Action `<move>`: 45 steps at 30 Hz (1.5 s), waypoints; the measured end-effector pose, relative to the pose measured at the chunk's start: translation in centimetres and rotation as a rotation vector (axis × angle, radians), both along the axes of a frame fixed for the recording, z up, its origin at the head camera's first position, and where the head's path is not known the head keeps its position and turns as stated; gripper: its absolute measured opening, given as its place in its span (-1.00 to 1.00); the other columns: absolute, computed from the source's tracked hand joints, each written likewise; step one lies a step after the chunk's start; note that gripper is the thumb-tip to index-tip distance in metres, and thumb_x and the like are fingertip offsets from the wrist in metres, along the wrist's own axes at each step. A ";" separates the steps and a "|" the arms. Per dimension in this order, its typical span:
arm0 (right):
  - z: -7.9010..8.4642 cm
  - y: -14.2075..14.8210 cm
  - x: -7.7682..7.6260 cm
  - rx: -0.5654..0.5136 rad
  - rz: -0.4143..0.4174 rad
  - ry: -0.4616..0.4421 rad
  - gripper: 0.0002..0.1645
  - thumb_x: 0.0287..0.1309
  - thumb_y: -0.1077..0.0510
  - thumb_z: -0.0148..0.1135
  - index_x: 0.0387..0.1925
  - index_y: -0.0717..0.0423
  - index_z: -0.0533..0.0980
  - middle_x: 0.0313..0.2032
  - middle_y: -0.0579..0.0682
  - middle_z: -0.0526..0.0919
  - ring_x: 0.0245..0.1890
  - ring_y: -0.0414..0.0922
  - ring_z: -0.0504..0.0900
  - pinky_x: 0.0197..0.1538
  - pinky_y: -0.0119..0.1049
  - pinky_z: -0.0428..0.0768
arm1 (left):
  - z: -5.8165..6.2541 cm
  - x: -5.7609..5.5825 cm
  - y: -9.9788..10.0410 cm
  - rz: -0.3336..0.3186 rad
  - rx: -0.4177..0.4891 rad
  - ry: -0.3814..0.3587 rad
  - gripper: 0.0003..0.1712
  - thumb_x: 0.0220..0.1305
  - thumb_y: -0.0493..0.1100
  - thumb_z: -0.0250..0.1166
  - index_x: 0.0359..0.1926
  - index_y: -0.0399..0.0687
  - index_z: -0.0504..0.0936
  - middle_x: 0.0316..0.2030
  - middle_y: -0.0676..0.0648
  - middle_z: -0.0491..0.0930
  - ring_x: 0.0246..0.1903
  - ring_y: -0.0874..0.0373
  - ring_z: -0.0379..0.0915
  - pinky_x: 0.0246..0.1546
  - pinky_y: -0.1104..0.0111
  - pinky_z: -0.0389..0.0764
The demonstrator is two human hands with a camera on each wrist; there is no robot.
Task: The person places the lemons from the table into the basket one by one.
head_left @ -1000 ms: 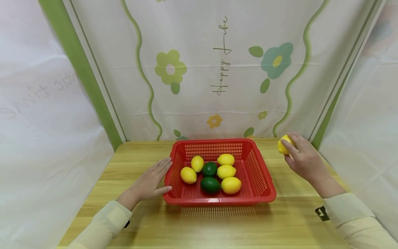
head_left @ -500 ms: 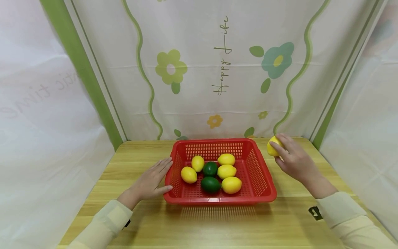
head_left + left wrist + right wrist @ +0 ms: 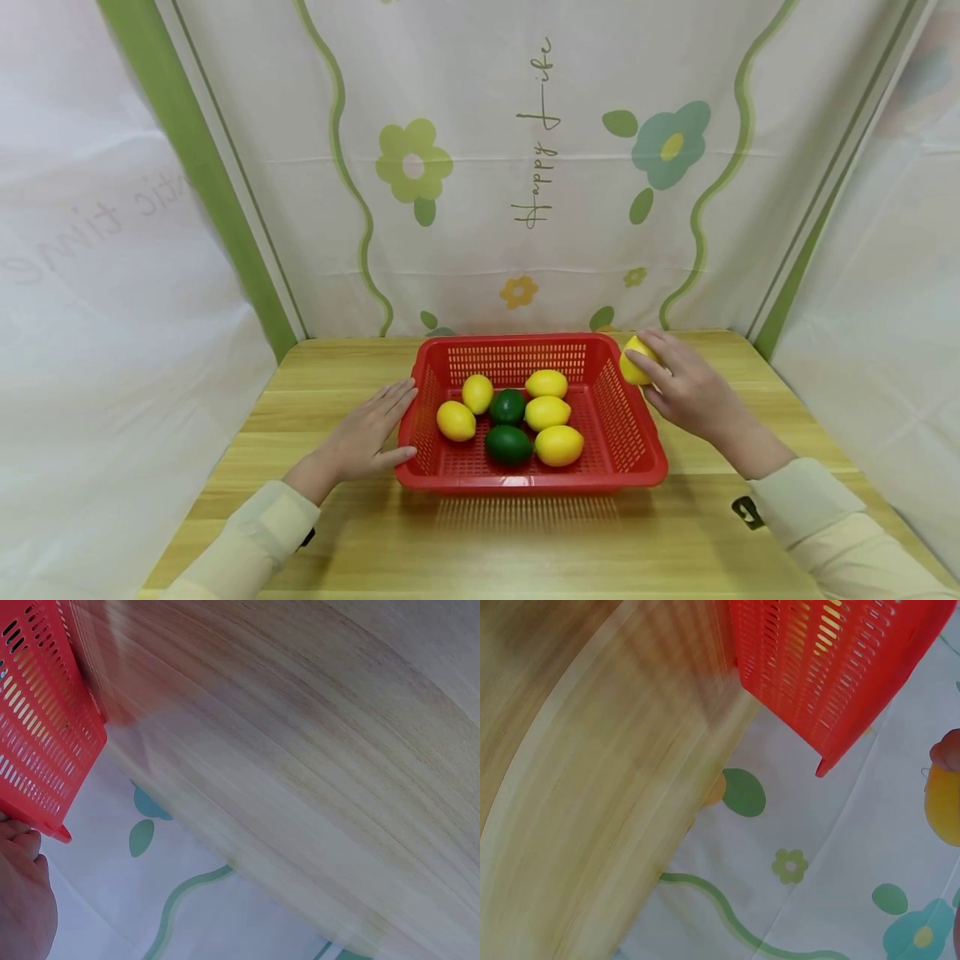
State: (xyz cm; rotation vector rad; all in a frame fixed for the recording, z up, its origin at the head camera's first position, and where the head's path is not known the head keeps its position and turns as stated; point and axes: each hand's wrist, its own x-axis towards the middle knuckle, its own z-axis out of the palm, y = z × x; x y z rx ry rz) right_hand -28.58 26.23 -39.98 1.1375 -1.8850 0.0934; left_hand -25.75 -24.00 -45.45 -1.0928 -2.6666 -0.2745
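Note:
A red plastic basket [image 3: 525,482] with slotted walls stands on the wooden table. Inside lie several yellow lemons [image 3: 558,446] and two dark green fruits, lemon- or avocado-like, one green fruit [image 3: 507,445] nearer the front. My left hand [image 3: 360,442] rests with straight fingers against the basket's left rim; the left wrist view catches part of this hand at the rim. Between thumb and fingers, my right hand [image 3: 690,387] pinches a lemon [image 3: 634,362] right at the basket's right rim, near its back corner. The right wrist view shows only the edge of that lemon [image 3: 943,806].
The wooden table [image 3: 360,542] extends around the basket on all sides. Behind it hangs a white curtain [image 3: 480,250] printed with flowers, and white sheets close in the left and right sides.
My right hand has carried the lemon leftward from the table's right side to the basket's right rim. My left hand and the basket have stayed put.

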 end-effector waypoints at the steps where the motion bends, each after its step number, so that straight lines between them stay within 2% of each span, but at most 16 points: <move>1: 0.0 -0.2 0.1 0.004 0.000 -0.007 -0.50 0.47 0.02 -0.20 0.04 0.32 0.51 0.07 0.39 0.51 0.03 0.30 0.53 -0.11 0.20 0.59 | 0.0 0.0 0.0 -0.001 0.000 0.001 -0.04 0.27 0.18 0.22 0.44 -0.35 0.12 0.45 -0.24 0.07 0.43 -0.09 -0.04 0.39 0.03 0.04; 5: 0.0 -0.8 0.4 0.010 0.012 -0.028 -0.49 0.47 0.01 -0.20 0.07 0.30 0.51 0.11 0.38 0.49 0.05 0.28 0.52 -0.08 0.19 0.59 | 0.0 0.0 0.0 -0.004 0.001 0.003 -0.04 0.27 0.17 0.22 0.44 -0.36 0.12 0.45 -0.25 0.07 0.43 -0.09 -0.04 0.39 0.03 0.04; 13: -0.3 -1.8 0.5 0.019 0.047 -0.050 -0.53 0.43 0.07 -0.18 0.09 0.26 0.51 0.13 0.35 0.49 0.10 0.26 0.50 0.14 0.07 0.50 | 0.0 0.1 0.1 -0.008 0.011 0.002 -0.04 0.26 0.15 0.24 0.44 -0.36 0.12 0.45 -0.26 0.08 0.43 -0.10 -0.03 0.39 0.02 0.05; 20: -0.7 -2.4 0.8 0.044 0.054 -0.103 -0.50 0.43 0.07 -0.24 0.12 0.25 0.49 0.18 0.34 0.45 0.13 0.26 0.47 0.31 -0.06 0.32 | 0.0 0.1 0.0 -0.004 0.009 0.000 -0.04 0.27 0.16 0.24 0.44 -0.36 0.12 0.45 -0.24 0.07 0.43 -0.09 -0.04 0.39 0.03 0.04; 26: -1.0 -2.9 0.8 0.086 0.062 -0.154 -0.47 0.44 0.06 -0.30 0.12 0.25 0.48 0.14 0.35 0.47 0.12 0.26 0.47 0.08 0.13 0.52 | 0.1 0.2 0.1 0.000 0.009 -0.007 -0.04 0.26 0.13 0.26 0.44 -0.36 0.11 0.45 -0.25 0.06 0.44 -0.09 -0.05 0.39 0.04 0.04; 31: -1.3 -3.5 0.6 0.108 0.087 -0.164 -0.47 0.38 0.11 -0.29 0.12 0.26 0.49 0.11 0.34 0.49 0.09 0.26 0.50 -0.01 0.15 0.57 | 0.1 0.2 0.0 -0.001 0.014 -0.009 -0.04 0.26 0.14 0.25 0.44 -0.36 0.11 0.45 -0.25 0.06 0.44 -0.09 -0.05 0.40 0.04 0.03; 33: -1.4 -3.7 0.6 0.114 0.091 -0.178 -0.50 0.34 0.14 -0.23 0.13 0.26 0.48 0.11 0.34 0.49 0.09 0.26 0.50 -0.01 0.16 0.57 | 0.0 0.2 0.0 -0.004 0.013 -0.004 -0.04 0.27 0.15 0.24 0.45 -0.36 0.11 0.45 -0.25 0.06 0.44 -0.09 -0.05 0.40 0.06 0.02; 35: -1.6 -3.8 0.6 0.122 0.085 -0.198 -0.54 0.23 0.22 -0.05 0.14 0.26 0.47 0.11 0.34 0.49 0.10 0.26 0.49 0.01 0.15 0.56 | -0.2 0.1 -0.1 -0.008 0.009 0.006 -0.04 0.27 0.16 0.23 0.45 -0.35 0.10 0.46 -0.24 0.06 0.44 -0.08 -0.05 0.41 0.08 0.01; 40: -1.9 -4.0 0.7 0.144 0.060 -0.244 -0.27 -0.24 0.37 0.42 0.12 0.24 0.47 0.11 0.33 0.49 0.10 0.24 0.50 0.03 0.14 0.56 | -0.3 0.0 -0.1 -0.013 0.010 0.018 -0.04 0.28 0.17 0.22 0.45 -0.35 0.10 0.46 -0.24 0.06 0.44 -0.08 -0.05 0.41 0.10 0.00; 45: -2.2 -4.1 0.8 0.163 0.034 -0.279 -0.20 -0.33 0.35 0.54 0.10 0.24 0.48 0.09 0.32 0.50 0.10 0.24 0.49 0.04 0.12 0.56 | -0.1 0.0 0.0 -0.011 0.015 0.004 -0.04 0.28 0.15 0.22 0.45 -0.35 0.09 0.46 -0.24 0.05 0.44 -0.08 -0.06 0.41 0.09 -0.01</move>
